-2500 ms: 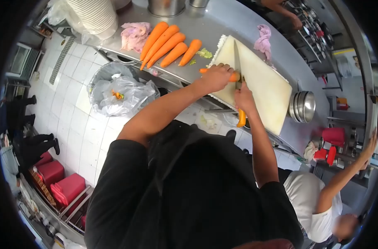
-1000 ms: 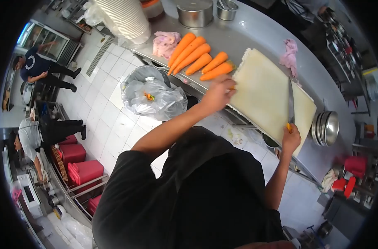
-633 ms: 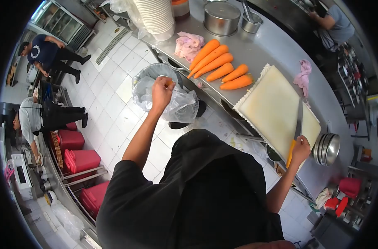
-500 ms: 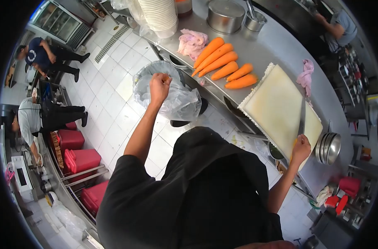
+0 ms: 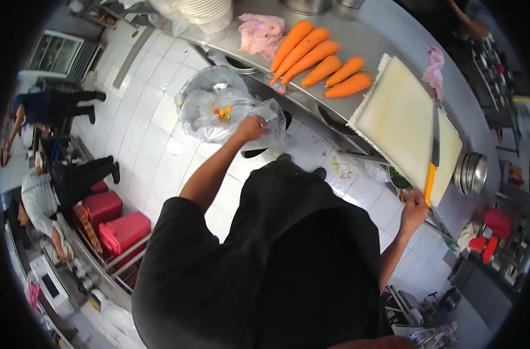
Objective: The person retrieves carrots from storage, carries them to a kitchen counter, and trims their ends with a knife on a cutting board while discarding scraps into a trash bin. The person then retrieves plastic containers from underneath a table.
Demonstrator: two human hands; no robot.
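Observation:
My left hand (image 5: pixel 252 128) is over the right side of a waste bin, its fingers closed on the loose edge of the clear plastic bag (image 5: pixel 204 119) that lines it. Orange and green scraps (image 5: pixel 222 111) lie in the bag. My right hand (image 5: pixel 415 210) is at the near edge of the white cutting board (image 5: pixel 402 119), fingers curled close to the end of a knife's handle; what they hold, if anything, is hidden. That knife (image 5: pixel 432 166), with a yellow handle, lies on the board. Several whole carrots (image 5: pixel 314 60) lie in a row left of the board.
A pink cloth (image 5: pixel 261 35) and stacked white bowls (image 5: pixel 207 13) are left of the carrots. Another pink cloth (image 5: pixel 433 71) lies beyond the board, and stacked metal bowls (image 5: pixel 471 173) stand right of it. Two people (image 5: pixel 41 192) work on the far left, near red bins (image 5: pixel 125 231).
My left hand has moved down and right, from above the bin to the bag's edge. My right hand has slid off the knife's handle, leaving the knife on the board. The view has shifted.

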